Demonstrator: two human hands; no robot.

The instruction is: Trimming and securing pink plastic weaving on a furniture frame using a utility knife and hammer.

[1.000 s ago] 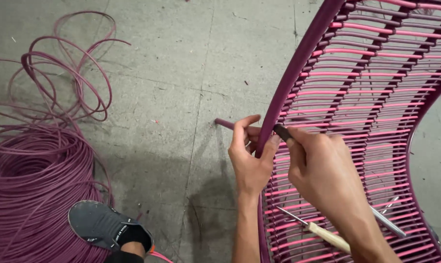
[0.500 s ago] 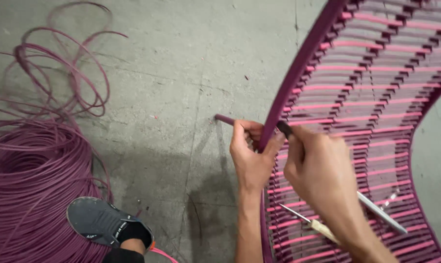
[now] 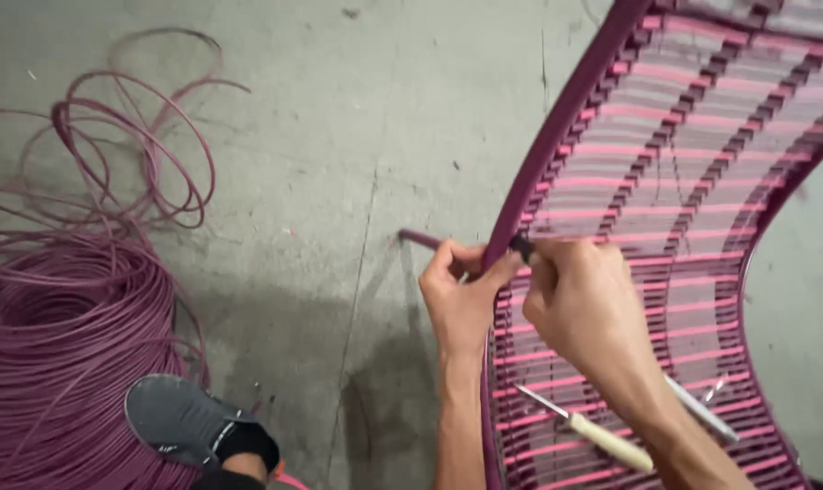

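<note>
A curved chair frame [image 3: 566, 136] woven with purple and pink cord [image 3: 693, 181] fills the right side. My left hand [image 3: 461, 295] pinches a purple cord end [image 3: 418, 239] just outside the frame's left rail. My right hand [image 3: 579, 304] sits inside the rail on the weave and grips a dark cord end [image 3: 522, 245] against the rail. The two hands nearly touch across the rail.
A big coil of purple cord [image 3: 57, 345] lies on the concrete floor at left, with loose loops [image 3: 139, 154] above it. A grey shoe [image 3: 180, 422] is at the bottom. A knife with a pale handle [image 3: 602, 436] and a metal tool [image 3: 702, 408] rest on the weave.
Both hands stay at the same spot on the rail. The left fingers have closed tighter on the cord end; the view has shifted slightly.
</note>
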